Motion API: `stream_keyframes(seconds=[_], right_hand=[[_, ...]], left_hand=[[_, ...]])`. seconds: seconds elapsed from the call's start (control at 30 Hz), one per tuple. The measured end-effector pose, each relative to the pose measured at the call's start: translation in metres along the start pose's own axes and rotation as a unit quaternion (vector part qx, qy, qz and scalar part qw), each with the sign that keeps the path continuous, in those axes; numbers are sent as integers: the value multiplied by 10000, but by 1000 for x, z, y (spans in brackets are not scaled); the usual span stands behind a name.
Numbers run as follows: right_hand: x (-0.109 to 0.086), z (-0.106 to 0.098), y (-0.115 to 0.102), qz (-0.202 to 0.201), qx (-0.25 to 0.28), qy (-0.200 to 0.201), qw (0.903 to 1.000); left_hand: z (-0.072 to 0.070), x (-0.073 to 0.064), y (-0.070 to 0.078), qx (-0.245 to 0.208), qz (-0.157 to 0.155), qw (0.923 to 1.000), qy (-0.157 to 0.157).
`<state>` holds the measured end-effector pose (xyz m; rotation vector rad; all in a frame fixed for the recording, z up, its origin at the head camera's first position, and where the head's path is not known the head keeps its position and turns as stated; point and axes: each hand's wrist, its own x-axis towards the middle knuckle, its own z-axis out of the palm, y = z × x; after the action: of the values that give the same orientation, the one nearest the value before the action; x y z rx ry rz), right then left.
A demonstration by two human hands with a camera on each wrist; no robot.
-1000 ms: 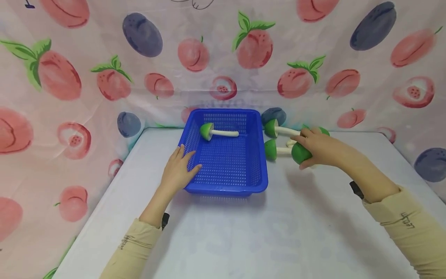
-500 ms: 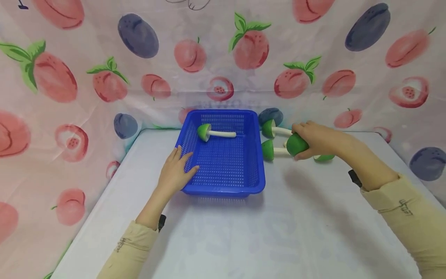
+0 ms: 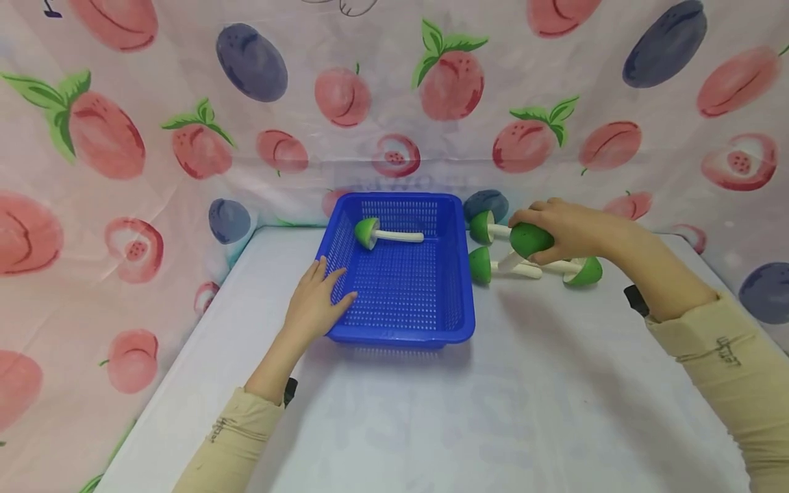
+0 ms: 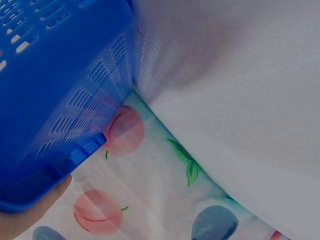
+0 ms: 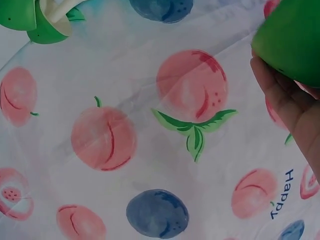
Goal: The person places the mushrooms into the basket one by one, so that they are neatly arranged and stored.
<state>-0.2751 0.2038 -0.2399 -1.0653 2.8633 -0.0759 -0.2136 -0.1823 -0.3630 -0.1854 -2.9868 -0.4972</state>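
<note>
In the head view, my right hand (image 3: 564, 229) holds a toy mushroom by its green cap (image 3: 531, 239), raised over the other mushrooms, its pale stem slanting down to the left. The right wrist view shows fingers against that green cap (image 5: 295, 45). My left hand (image 3: 313, 301) rests at the left rim of a blue plastic basket (image 3: 394, 335), fingers extended and thumb spread over the inside. In the left wrist view a finger (image 4: 50, 200) lies along the basket's rim. One green-capped mushroom (image 3: 368, 233) lies inside the basket near its back.
Right of the basket lie more toy mushrooms: one at the back (image 3: 482, 227), one in front of it (image 3: 481, 266) and one farther right (image 3: 582, 272). The white table (image 3: 419, 418) meets a fruit-printed cloth (image 3: 456, 150) hanging behind and at the left.
My right hand has lifted the mushroom up and slightly back, uncovering the stems and the right-hand cap beneath. The left hand and basket stay in place.
</note>
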Motion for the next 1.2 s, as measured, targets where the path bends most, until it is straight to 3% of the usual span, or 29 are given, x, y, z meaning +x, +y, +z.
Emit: stream_keyframes(seconds=[0.43,0.57,0.83,1.0,1.2], right_hand=[[6,-5,5,-35,-29,-49,10000],[9,-6,5,-29,-83,70,9999],[22,3,9,-461,-199,567,9971],[32,5,10,-552,-143,677,9961],[46,5,3,-349,99,542,9979]], left_hand=[[0,0,-1,47,28,10000,33],[0,0,-1,43,33,10000,58],[2,-2,-2,-36,-39,10000,38],[1,-3,-2,-38,8,10000,68],[0,-1,-2,-8,42,10000,47]])
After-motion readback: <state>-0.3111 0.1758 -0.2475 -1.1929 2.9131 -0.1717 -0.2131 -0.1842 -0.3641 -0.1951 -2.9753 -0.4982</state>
